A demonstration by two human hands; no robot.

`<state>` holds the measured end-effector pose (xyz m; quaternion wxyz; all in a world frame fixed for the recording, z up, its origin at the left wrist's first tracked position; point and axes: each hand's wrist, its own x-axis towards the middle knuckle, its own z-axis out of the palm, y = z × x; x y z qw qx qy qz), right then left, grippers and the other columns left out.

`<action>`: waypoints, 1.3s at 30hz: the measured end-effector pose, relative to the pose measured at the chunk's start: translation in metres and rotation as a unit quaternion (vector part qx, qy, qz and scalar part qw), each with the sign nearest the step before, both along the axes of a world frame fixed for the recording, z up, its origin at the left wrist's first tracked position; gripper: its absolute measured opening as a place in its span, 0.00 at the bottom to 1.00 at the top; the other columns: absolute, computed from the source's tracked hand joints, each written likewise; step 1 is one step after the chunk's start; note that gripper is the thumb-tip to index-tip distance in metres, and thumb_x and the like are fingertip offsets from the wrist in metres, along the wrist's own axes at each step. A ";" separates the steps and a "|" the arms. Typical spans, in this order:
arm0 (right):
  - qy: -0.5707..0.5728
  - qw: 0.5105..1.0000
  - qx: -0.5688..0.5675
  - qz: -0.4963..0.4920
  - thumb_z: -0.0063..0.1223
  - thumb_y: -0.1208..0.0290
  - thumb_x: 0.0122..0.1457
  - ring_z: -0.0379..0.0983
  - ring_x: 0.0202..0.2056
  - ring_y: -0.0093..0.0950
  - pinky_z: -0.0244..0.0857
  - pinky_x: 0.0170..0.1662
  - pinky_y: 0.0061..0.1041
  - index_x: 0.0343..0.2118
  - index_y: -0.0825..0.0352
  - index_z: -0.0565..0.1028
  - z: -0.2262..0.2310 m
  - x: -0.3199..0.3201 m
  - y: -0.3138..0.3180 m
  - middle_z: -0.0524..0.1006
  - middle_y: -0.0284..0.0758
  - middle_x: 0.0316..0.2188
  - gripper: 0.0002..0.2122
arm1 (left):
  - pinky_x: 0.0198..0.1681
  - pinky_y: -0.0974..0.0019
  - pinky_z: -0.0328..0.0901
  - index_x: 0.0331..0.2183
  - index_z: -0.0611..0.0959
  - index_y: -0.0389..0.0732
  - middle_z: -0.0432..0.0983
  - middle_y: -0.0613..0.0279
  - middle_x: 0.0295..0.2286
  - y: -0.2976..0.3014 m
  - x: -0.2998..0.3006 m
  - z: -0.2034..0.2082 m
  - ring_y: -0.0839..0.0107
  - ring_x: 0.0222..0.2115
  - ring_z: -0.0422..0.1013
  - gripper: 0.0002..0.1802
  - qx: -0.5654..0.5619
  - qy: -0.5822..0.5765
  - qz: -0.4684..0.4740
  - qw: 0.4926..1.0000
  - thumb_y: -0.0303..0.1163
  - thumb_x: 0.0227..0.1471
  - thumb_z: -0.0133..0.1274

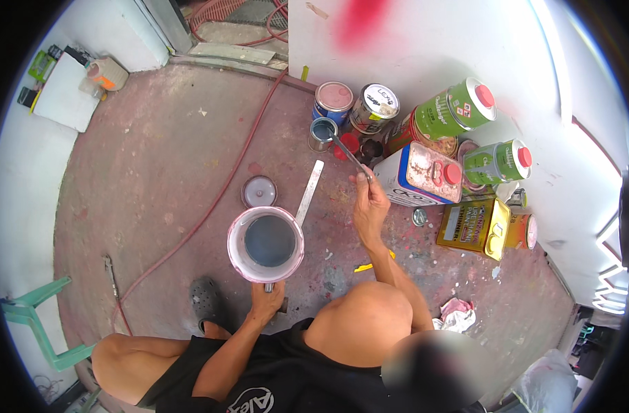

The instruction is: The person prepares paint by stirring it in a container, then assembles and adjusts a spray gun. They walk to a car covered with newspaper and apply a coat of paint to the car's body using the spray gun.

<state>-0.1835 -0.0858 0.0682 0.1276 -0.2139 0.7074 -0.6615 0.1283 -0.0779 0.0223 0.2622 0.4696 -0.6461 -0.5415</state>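
My left hand (267, 301) is closed round the handle of a white mixing pitcher (233, 256), whose rim is smeared pink. Grey-blue paint (269, 241) lies in its bottom. To the right, my right hand (371, 206) grips a thin dark stirring stick (349, 154) by its near end. The stick's far end reaches into a small open tin (320, 144) holding dark bluish paint. Just beyond the pitcher is a round paint-marked lid (259, 192) on the floor. A white flat strip (311, 187) extends away from the pitcher's right edge.
Paint cans (333, 98), green metal cans (459, 110), a white-and-blue rectangular can (414, 180) and a gold can (469, 227) crowd the right wall. A red hose (242, 172) crosses the floor. A green stool (36, 316) stands left; a stained rag (455, 314) lies right.
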 end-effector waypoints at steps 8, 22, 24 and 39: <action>-0.444 0.870 -0.193 -0.096 0.56 0.59 0.77 0.82 0.51 0.29 0.74 0.49 0.30 0.60 0.63 0.74 -0.057 0.006 -0.038 0.82 0.34 0.56 0.16 | 0.46 0.59 0.72 0.46 0.86 0.32 0.84 0.52 0.39 -0.004 0.038 -0.012 0.61 0.40 0.79 0.12 0.039 -0.056 -0.041 0.997 0.23 0.60 0.59; -0.225 0.947 -0.203 -0.108 0.58 0.68 0.75 0.86 0.41 0.31 0.78 0.46 0.30 0.51 0.67 0.78 0.071 -0.005 0.054 0.86 0.40 0.46 0.09 | 0.49 0.57 0.73 0.51 0.83 0.32 0.85 0.50 0.42 -0.018 -0.009 0.023 0.58 0.43 0.81 0.16 0.050 -0.013 -0.047 0.998 0.27 0.62 0.60; -0.128 0.970 -0.197 -0.059 0.58 0.70 0.74 0.86 0.36 0.31 0.79 0.44 0.31 0.48 0.68 0.79 0.134 -0.013 0.078 0.87 0.41 0.40 0.08 | 0.49 0.56 0.73 0.52 0.82 0.32 0.85 0.49 0.42 -0.021 -0.025 0.031 0.57 0.43 0.82 0.17 0.019 -0.006 -0.054 0.998 0.28 0.63 0.59; 0.306 0.897 0.206 0.246 0.63 0.83 0.64 0.83 0.30 0.29 0.75 0.36 0.27 0.45 0.73 0.83 0.311 0.068 0.072 0.85 0.40 0.35 0.08 | 0.42 0.50 0.75 0.61 0.76 0.37 0.82 0.42 0.45 -0.011 -0.087 0.060 0.45 0.43 0.83 0.32 -0.113 0.071 -0.159 0.978 0.38 0.61 0.69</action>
